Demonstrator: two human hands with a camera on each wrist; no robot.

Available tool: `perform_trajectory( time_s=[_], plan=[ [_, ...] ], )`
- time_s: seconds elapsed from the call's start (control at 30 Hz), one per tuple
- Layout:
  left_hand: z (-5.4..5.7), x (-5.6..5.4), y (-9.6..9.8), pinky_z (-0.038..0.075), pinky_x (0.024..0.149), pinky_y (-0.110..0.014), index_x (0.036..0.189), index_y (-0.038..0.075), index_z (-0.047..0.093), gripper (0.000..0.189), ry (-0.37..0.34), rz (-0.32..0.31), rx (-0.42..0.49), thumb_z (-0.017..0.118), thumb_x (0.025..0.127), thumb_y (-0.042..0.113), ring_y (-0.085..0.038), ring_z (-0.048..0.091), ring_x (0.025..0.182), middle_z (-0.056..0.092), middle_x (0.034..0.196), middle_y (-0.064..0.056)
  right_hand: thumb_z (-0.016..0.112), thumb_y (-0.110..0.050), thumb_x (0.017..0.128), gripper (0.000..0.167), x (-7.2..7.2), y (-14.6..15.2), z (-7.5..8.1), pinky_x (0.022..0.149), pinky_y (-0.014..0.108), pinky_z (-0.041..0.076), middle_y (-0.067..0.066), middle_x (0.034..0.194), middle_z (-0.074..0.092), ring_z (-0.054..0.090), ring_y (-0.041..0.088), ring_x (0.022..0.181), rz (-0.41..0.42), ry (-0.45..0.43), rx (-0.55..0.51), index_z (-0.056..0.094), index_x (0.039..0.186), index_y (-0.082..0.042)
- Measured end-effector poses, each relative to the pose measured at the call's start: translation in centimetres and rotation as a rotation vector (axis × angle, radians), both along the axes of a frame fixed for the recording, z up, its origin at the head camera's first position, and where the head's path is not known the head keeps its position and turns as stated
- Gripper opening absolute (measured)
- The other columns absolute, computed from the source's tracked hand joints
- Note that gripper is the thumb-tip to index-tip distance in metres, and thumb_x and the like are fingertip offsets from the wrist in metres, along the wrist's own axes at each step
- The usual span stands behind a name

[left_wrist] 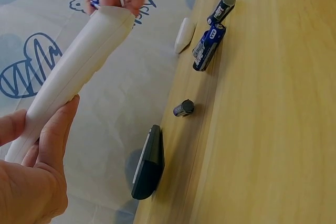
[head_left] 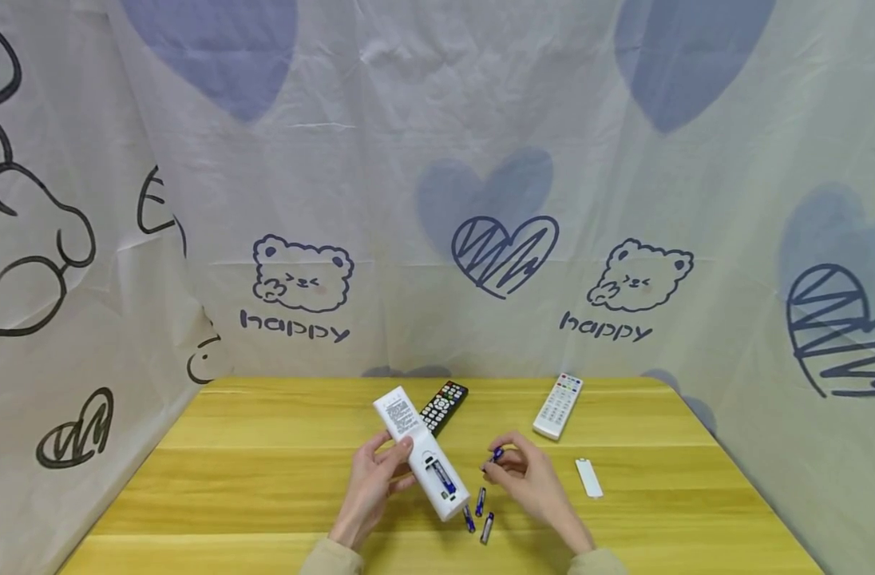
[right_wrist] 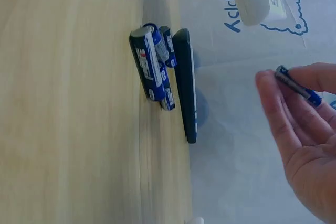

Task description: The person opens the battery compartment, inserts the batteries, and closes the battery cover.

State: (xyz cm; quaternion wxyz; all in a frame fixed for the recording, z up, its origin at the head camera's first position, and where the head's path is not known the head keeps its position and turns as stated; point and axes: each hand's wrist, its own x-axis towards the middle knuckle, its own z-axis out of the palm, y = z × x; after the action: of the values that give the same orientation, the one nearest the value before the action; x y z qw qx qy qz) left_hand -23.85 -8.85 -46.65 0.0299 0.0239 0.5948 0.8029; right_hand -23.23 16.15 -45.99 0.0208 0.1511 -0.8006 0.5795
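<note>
My left hand [head_left: 371, 479] grips a white remote control [head_left: 417, 447], back side up and raised off the table. Its battery compartment is uncovered, and one blue battery [head_left: 443, 477] lies inside; part of the slot beside it shows bare. To the right of the remote's lower end, my right hand [head_left: 529, 479] pinches another blue battery [right_wrist: 298, 86] between thumb and fingertips, apart from the remote. Several loose batteries [head_left: 480, 501] lie on the table below, between the hands. A white battery cover [head_left: 589, 477] rests right of my right hand.
A black remote [head_left: 448, 403] lies behind the held one, partly hidden by it. At the back right lies a second white remote [head_left: 558, 407], buttons up. The wooden table [head_left: 265, 471] meets a printed cloth [head_left: 409, 343] at the back and sides.
</note>
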Motion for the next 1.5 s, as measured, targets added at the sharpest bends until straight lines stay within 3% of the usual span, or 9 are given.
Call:
perform_trajectory(
  time_s=[0.1,0.23,0.47,0.57,0.77,1.03,1.13,1.27,1.5],
  plan=[
    [0.0,0.0,-0.1,0.065,0.076,-0.028,0.144,-0.008,0.04,0.052,-0.005,0.004,-0.005,0.059,0.101,0.014,-0.017,0.076,0.089,0.071,0.118,-0.025,0.07,-0.005,0.092,0.026,0.2,-0.3,0.0,0.082,0.034,0.065,0.029,0.102,0.073,0.075,0.015,0.083,0.012,0.009,-0.036,0.059,0.114,0.003],
    [-0.1,0.1,-0.1,0.065,0.077,-0.029,0.144,-0.008,0.039,0.052,-0.009,0.006,-0.006,0.059,0.101,0.014,-0.019,0.076,0.09,0.07,0.12,-0.026,0.07,-0.005,0.091,0.027,0.3,-0.7,-0.1,0.08,0.027,0.064,0.029,0.1,0.073,0.073,0.006,0.081,0.021,0.055,-0.072,0.06,0.114,0.006],
    [0.0,-0.1,0.0,0.064,0.078,-0.029,0.144,-0.009,0.038,0.053,-0.005,-0.001,0.004,0.059,0.101,0.013,-0.017,0.076,0.09,0.071,0.119,-0.025,0.069,-0.004,0.092,0.039,0.5,-1.5,-0.3,0.073,0.024,0.064,0.026,0.09,0.074,0.07,0.002,0.076,0.026,0.268,-0.073,0.059,0.128,0.008],
    [-0.1,0.0,0.0,0.064,0.077,-0.028,0.144,-0.009,0.039,0.052,-0.008,0.0,0.005,0.059,0.101,0.012,-0.017,0.076,0.089,0.071,0.118,-0.025,0.071,-0.003,0.091,0.039,0.7,-2.1,-0.2,0.071,0.025,0.064,0.024,0.086,0.074,0.068,-0.001,0.075,0.024,0.316,-0.089,0.056,0.125,0.007],
    [0.0,0.0,0.0,0.064,0.077,-0.028,0.144,-0.009,0.039,0.052,-0.006,-0.002,0.0,0.059,0.101,0.013,-0.017,0.076,0.089,0.071,0.119,-0.025,0.072,-0.002,0.089,0.033,1.2,-3.1,-0.2,0.071,0.026,0.064,0.021,0.083,0.075,0.071,0.007,0.074,0.032,0.412,-0.077,0.053,0.115,0.003],
    [0.1,0.2,0.0,0.065,0.077,-0.029,0.143,-0.01,0.039,0.052,0.007,-0.006,-0.009,0.059,0.101,0.013,-0.017,0.076,0.09,0.071,0.119,-0.026,0.073,0.001,0.087,0.027,1.4,-3.9,-0.5,0.07,0.026,0.064,0.016,0.092,0.076,0.073,0.01,0.077,0.017,0.581,0.015,0.067,0.113,0.003],
    [0.0,0.2,0.1,0.065,0.077,-0.029,0.142,-0.01,0.039,0.052,0.01,-0.008,-0.008,0.059,0.101,0.013,-0.017,0.076,0.089,0.071,0.118,-0.026,0.072,0.001,0.088,0.031,1.5,-4.1,-0.5,0.069,0.027,0.065,0.017,0.09,0.077,0.073,0.015,0.074,0.028,0.597,0.042,0.067,0.118,0.006],
    [0.0,0.3,0.1,0.065,0.078,-0.029,0.142,-0.012,0.039,0.053,0.018,-0.015,-0.007,0.06,0.1,0.013,-0.015,0.076,0.087,0.072,0.116,-0.024,0.073,-0.003,0.089,0.036,1.8,-4.3,-0.2,0.07,0.028,0.065,0.014,0.085,0.077,0.074,0.021,0.074,0.04,0.53,0.062,0.062,0.123,0.004],
    [0.0,0.3,0.3,0.065,0.077,-0.029,0.141,-0.012,0.04,0.052,0.024,-0.017,-0.008,0.06,0.1,0.014,-0.014,0.076,0.086,0.073,0.115,-0.024,0.074,-0.002,0.088,0.029,1.7,-4.8,-0.1,0.068,0.026,0.064,0.012,0.081,0.077,0.074,0.018,0.072,0.041,0.536,0.088,0.058,0.111,-0.002]
  ],
)
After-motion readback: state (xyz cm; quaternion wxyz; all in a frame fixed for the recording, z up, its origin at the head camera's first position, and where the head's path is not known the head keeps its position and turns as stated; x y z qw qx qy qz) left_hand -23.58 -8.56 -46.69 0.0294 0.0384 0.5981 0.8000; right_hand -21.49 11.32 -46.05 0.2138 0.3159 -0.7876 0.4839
